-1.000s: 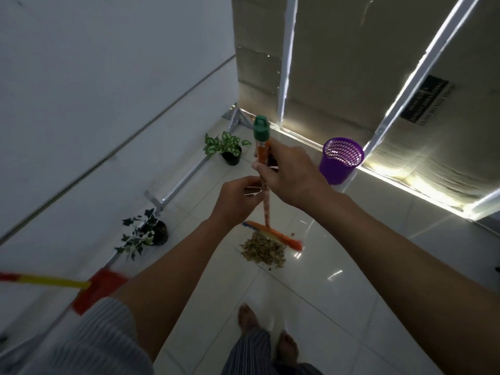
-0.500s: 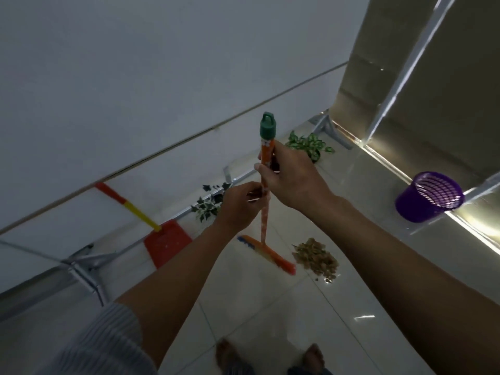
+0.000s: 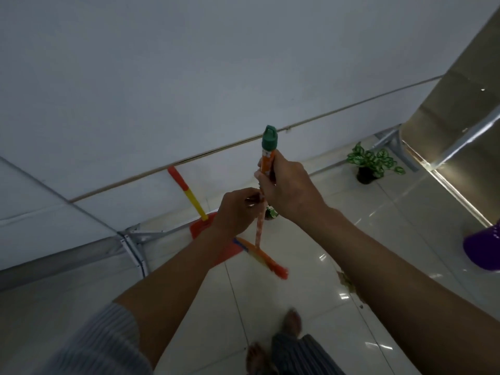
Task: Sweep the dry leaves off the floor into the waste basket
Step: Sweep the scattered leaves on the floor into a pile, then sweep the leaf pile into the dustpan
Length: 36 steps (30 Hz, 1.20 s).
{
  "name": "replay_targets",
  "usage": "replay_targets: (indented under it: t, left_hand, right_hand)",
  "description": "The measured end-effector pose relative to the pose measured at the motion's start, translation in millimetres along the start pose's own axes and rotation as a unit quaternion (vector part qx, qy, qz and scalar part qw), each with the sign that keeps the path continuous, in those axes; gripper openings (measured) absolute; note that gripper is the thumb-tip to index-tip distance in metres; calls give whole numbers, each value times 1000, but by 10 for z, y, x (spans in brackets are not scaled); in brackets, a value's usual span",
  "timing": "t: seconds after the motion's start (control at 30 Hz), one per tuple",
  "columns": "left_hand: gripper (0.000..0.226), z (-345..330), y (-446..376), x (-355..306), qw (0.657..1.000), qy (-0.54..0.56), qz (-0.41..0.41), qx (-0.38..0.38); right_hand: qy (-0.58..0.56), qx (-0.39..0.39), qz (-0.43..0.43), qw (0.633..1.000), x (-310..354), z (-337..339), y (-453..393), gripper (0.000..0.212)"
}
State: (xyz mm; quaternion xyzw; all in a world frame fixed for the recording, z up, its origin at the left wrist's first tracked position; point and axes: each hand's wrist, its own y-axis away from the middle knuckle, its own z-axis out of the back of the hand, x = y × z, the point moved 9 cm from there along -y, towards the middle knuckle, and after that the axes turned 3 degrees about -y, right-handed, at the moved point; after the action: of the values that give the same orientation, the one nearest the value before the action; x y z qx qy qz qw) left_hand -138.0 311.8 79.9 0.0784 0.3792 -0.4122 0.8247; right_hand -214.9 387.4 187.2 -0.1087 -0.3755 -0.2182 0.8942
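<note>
Both hands clamp a slim orange broom (image 3: 259,228) with a round green cap: the right hand (image 3: 286,189) curled round the stick just under the cap, the left hand (image 3: 238,209) gripping lower. Its flat orange bristle head hangs over glossy white floor tiles (image 3: 303,299). Dry, crumbly leaves (image 3: 347,282) peek from behind the right forearm at 4 o'clock of the head. The purple plastic basket (image 3: 484,247) sits at 3 o'clock, cut by the frame edge. A red dustpan (image 3: 200,228) leans on the wall at 10 o'clock.
</note>
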Motion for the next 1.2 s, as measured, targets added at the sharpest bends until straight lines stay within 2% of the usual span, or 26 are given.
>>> replay_targets:
  t: [0.17,0.27,0.47,0.57,0.67,0.8,0.87,0.97,1.1,1.2]
  left_hand:
    - [31,241,-325,573,999,26,45,0]
    - [41,416,-488,987,997,-7,72,-2]
    - [34,815,-836,2013,983,-112,144,-32]
    - [29,930,-1018,2585,974,-126,184,-26]
    - [30,893,-1222,3028,971,-153,182,32]
    - [46,777,-1436,3551,960,-186,172,119]
    - [52,703,-1492,3801,949,-196,187,159]
    - [48,574,-1515,4079,928,-239,176,226]
    - [52,460,-1487,4335,922,-229,173,260]
    - [45,453,-1507,4396,930,-219,162,245]
  right_hand:
    - [12,7,-2,1000,125,-300,-552,24]
    - [24,10,6,1000,203,-444,-837,21]
    - [64,4,3,998,243,-644,-1295,26]
    - [67,-12,-24,997,193,-727,-1503,26]
    - [75,-45,-43,995,186,-831,-1674,25]
    - [94,-59,-103,989,160,-1081,-1888,24]
    - [94,-64,-134,985,147,-1200,-1974,25]
    - [86,-71,-160,981,164,-1362,-2076,28]
    - [92,-74,-177,977,187,-1504,-2133,29]
    - [99,-82,-183,975,199,-1564,-2143,27]
